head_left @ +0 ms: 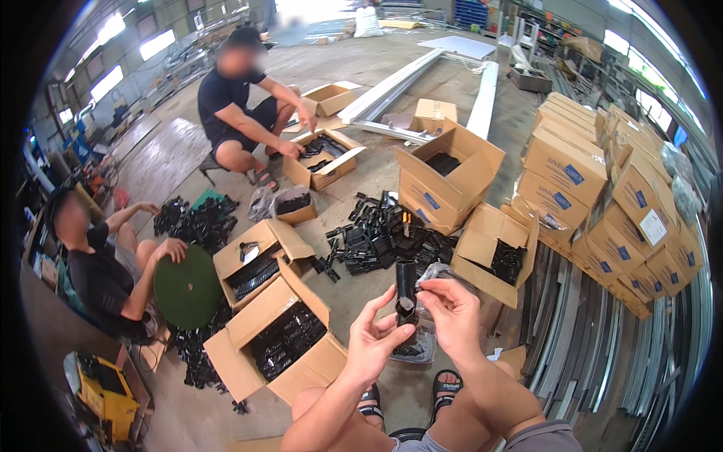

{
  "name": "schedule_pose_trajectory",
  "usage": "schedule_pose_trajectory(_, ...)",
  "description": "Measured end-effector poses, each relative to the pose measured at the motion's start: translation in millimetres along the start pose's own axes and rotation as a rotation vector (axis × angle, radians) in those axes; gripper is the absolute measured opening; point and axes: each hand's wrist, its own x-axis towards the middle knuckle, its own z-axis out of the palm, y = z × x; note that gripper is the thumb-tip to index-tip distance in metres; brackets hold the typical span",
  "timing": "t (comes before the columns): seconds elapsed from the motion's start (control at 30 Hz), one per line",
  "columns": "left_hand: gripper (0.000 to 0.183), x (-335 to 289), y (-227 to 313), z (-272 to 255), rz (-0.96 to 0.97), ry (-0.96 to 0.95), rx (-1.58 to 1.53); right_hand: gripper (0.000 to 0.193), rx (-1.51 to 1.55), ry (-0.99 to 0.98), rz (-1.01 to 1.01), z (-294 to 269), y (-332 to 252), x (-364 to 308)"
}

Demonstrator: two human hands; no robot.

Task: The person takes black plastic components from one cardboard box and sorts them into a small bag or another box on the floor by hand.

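Note:
My left hand (pixel 375 329) grips an upright black part (pixel 407 285), long and narrow with a glossy face, between thumb and fingers. At the part's right side, my right hand (pixel 450 307) has its thumb and forefinger pinched together. Whatever lies in that pinch is too small to make out. Just below my hands sits a small container lined with clear plastic (pixel 425 349), with dark pieces inside. Beyond my hands spreads a loose pile of black parts (pixel 384 235) on the concrete floor.
Open cartons of black parts stand left (pixel 320 361) and right (pixel 523 271). One person (pixel 237 105) reaches into a box (pixel 350 162); another, at left, holds a green disc (pixel 188 286). Stacked cartons (pixel 565 162) and long metal profiles (pixel 561 339) line the right.

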Motion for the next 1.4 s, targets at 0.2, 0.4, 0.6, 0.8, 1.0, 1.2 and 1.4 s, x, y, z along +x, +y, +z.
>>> schedule_pose_trajectory(0.2,0.075,5,-9,1,0.002,-0.044,0.004,0.018,-0.051,0.023,-0.015,-13,-2,3)
schedule_pose_trajectory(0.4,0.075,8,-12,8,-0.026,-0.035,0.04,0.017,-0.064,0.045,0.007,-17,-8,-1)
schedule_pose_trajectory(0.6,0.072,8,-12,16,0.013,-0.033,0.159,0.02,-0.279,0.079,-0.012,-28,0,0)
schedule_pose_trajectory(0.8,0.071,4,-13,17,-0.004,-0.089,0.167,0.019,-0.488,0.024,-0.202,-29,-12,-2)
schedule_pose_trajectory(1.0,0.072,6,-9,22,-0.094,-0.144,0.143,0.022,-0.586,-0.157,-0.372,-50,-18,5)
schedule_pose_trajectory(1.2,0.072,6,-12,16,-0.121,-0.158,0.133,0.02,-0.563,-0.33,-0.29,-57,-9,9)
schedule_pose_trajectory(1.4,0.068,6,-17,9,-0.114,-0.161,0.085,0.02,-0.543,-0.216,-0.217,-46,-19,0)
